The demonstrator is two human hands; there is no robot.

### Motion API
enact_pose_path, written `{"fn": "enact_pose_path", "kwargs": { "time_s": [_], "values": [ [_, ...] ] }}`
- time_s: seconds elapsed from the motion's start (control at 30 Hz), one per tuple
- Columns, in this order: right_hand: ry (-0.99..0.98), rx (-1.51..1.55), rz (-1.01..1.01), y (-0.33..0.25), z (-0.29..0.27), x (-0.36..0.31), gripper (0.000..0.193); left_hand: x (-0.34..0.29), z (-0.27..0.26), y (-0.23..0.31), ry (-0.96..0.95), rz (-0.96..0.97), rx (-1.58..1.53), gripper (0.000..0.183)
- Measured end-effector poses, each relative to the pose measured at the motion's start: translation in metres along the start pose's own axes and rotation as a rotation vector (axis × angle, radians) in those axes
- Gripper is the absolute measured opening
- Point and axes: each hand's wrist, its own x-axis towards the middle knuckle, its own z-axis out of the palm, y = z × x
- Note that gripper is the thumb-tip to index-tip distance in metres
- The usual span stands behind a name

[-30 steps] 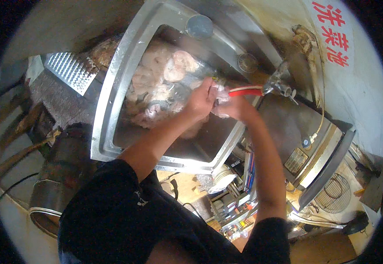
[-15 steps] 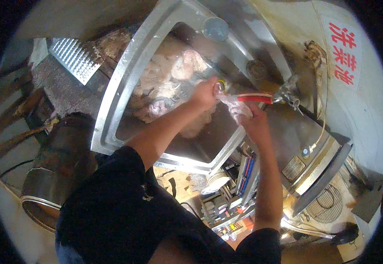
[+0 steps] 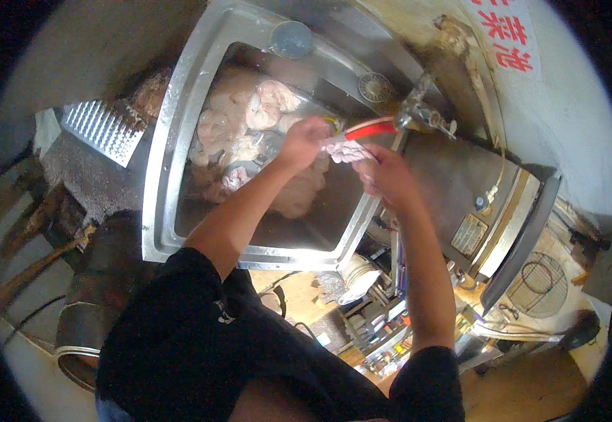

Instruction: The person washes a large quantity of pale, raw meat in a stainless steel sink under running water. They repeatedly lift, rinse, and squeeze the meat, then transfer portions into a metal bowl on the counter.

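Note:
Over the right side of a metal sink [image 3: 157, 176], a pale, wrinkled strip of gut-like meat [image 3: 348, 150] stretches between my hands. My left hand [image 3: 306, 143] is closed around its left end, beside a yellow ring at the end of a red hose [image 3: 372, 129]. The hose runs right to the tap [image 3: 420, 114]. At the strip's other end, my right hand [image 3: 388, 176] grips it with bent fingers. More pale, folded pieces of the same meat [image 3: 272, 103] lie in water in the basin, left of my hands. My left fingertips are partly hidden.
A round grey disc [image 3: 291, 39] and a drain strainer [image 3: 374, 87] sit along the sink's far edge. At left stands a perforated metal sheet [image 3: 104, 131]. A metal cylinder [image 3: 461, 204] is on the right, with a wire rack [image 3: 538, 283] beyond it.
The whole view has shifted, so the sink sits further left and straighter. My hands still hold the strip, which now runs more level and looks bunched shorter between them.

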Motion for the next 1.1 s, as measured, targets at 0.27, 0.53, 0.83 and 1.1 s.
{"fn": "enact_pose_path", "kwargs": {
  "time_s": [0.27, 0.53, 0.83, 1.1],
  "values": [
    [0.116, -0.123, 0.139, 0.061, 0.028, 0.058, 0.043, -0.021, -0.011, 0.05, -0.115, -0.244, -0.284, 0.013],
    [0.099, 0.194, -0.105, 0.1, 0.053, 0.103, 0.035, -0.007, -0.024, 0.073, -0.178, -0.39, -0.185, 0.011],
    [0.327, -0.095, -0.109, 0.116, 0.072, 0.128, 0.038, -0.006, -0.041, 0.061, -0.265, -0.348, 0.052, 0.022],
    [0.12, 0.467, -0.071, 0.126, 0.057, 0.111, 0.024, 0.014, -0.045, 0.064, -0.38, 0.097, 0.882, 0.025]
  ]
}}
